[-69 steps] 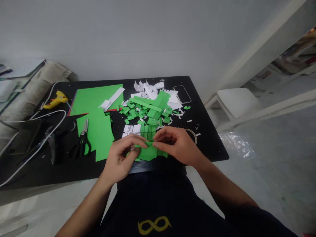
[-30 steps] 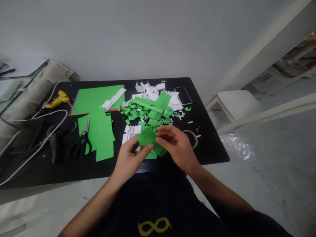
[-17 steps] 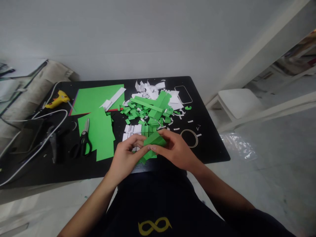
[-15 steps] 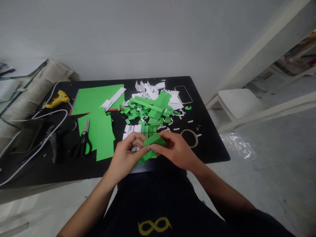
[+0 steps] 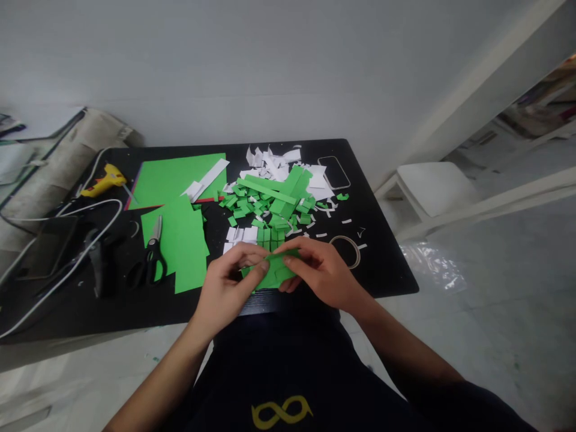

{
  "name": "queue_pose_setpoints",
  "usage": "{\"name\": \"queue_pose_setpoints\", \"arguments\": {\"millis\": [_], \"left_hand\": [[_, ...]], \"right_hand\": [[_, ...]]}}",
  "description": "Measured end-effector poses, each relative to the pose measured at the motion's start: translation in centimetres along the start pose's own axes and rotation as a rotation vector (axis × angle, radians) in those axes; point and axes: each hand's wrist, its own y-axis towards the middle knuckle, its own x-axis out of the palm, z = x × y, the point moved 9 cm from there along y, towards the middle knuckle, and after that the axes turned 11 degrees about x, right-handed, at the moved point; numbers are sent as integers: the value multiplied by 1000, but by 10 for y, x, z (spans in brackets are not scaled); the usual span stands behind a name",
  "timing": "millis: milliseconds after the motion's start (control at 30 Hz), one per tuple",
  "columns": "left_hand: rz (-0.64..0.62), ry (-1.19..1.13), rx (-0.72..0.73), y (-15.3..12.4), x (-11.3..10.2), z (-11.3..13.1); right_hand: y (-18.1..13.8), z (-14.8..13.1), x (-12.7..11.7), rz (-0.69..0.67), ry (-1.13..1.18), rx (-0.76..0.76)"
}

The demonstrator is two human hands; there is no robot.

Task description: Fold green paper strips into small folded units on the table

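Note:
Between both hands, close to the table's front edge, is a folded piece of green paper (image 5: 273, 273). My left hand (image 5: 231, 281) grips its left end, thumb on top. On the right end, my right hand (image 5: 321, 270) pinches it with the thumb across the face and fingers behind. Just beyond the hands lie white folded paper pieces (image 5: 243, 234) and small green folded pieces (image 5: 271, 235) set in rows, partly covered by my hands. Behind these is a loose heap of green paper strips and bits (image 5: 283, 195).
Black-handled scissors (image 5: 154, 258) rest on green sheets (image 5: 189, 252) at left. A yellow glue gun (image 5: 105, 181) with a white cable lies farther left. White scraps (image 5: 270, 162) lie at the back. A tape roll (image 5: 345, 252) sits right; a white stool (image 5: 434, 186) stands beyond the table.
The green paper has been turned from a raised folded strip to a flatter face toward me, slightly lower. My right hand's fingers have shifted around its right end.

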Motion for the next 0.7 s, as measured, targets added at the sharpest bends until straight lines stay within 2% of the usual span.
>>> {"name": "queue_pose_setpoints", "arguments": {"millis": [100, 300, 433, 567, 700], "left_hand": [[35, 40, 11, 0, -6, 2], [16, 50, 20, -4, -8, 2], [7, 88, 129, -3, -7, 13], [-60, 144, 247, -3, -1, 26], [-79, 190, 239, -3, -2, 27]], "right_hand": [[2, 4, 0, -29, 98, 18], [1, 2, -6, -17, 273, -5], [0, -1, -4, 40, 181, -10], [1, 1, -5, 120, 79, 7], [0, -2, -9, 176, -68, -29]]}}
